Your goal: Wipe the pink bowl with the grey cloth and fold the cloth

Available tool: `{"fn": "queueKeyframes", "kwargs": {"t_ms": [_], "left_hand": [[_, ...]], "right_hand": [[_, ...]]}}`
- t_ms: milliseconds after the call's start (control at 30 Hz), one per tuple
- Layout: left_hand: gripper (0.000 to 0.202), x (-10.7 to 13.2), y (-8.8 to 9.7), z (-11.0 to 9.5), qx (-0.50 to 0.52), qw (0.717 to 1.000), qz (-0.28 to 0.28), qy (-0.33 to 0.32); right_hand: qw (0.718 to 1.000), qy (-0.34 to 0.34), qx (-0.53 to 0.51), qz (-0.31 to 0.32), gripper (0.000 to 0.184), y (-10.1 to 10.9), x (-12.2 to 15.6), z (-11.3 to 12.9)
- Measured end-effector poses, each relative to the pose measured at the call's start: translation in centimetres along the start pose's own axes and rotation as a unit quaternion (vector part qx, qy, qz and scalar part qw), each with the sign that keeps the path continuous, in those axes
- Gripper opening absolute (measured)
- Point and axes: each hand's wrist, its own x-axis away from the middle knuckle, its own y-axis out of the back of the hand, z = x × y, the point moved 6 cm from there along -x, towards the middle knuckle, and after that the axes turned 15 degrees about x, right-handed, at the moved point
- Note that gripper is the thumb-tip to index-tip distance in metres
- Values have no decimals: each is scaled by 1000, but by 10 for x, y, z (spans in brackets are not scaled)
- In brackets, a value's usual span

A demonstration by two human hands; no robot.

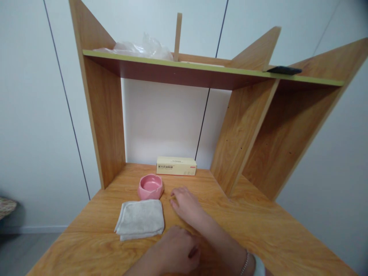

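A pink faceted bowl (150, 187) stands upright on the wooden desk, with nothing visible inside. Just to its right, my right hand (185, 203) hovers low over the desktop or rests on it, fingers bent and thumb apart, apparently holding nothing. In front of the bowl lies a folded grey-white cloth (140, 218). My left hand (179, 247) is nearer to me, right of the cloth's front corner, its fingers curled into a loose fist. Only a dark hollow shows in that fist. A bracelet and a white band are on my right wrist.
A long cream box (176, 166) with printed lettering stands against the back wall. Upright wooden panels (105, 126) and a shelf (178, 72) frame the desk (94, 230). On the shelf are a clear plastic bag (143, 49) and a dark flat object (284, 70).
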Motion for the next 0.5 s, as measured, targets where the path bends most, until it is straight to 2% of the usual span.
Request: {"fn": "queueKeyframes", "kwargs": {"t_ms": [100,167,300,500], "left_hand": [[17,0,2,-2,-68,997,-37,-17],[17,-1,4,-3,-83,995,-48,-21],[16,-3,7,-5,-86,995,-46,-10],[17,-5,12,-5,-80,995,-67,-6]], "right_hand": [[998,-55,12,20,29,-32,9,-46],[997,-70,3,28,40,-52,15,-61],[995,-83,-22,59,59,-76,23,-71],[994,-57,-42,83,61,-81,26,-72]]}}
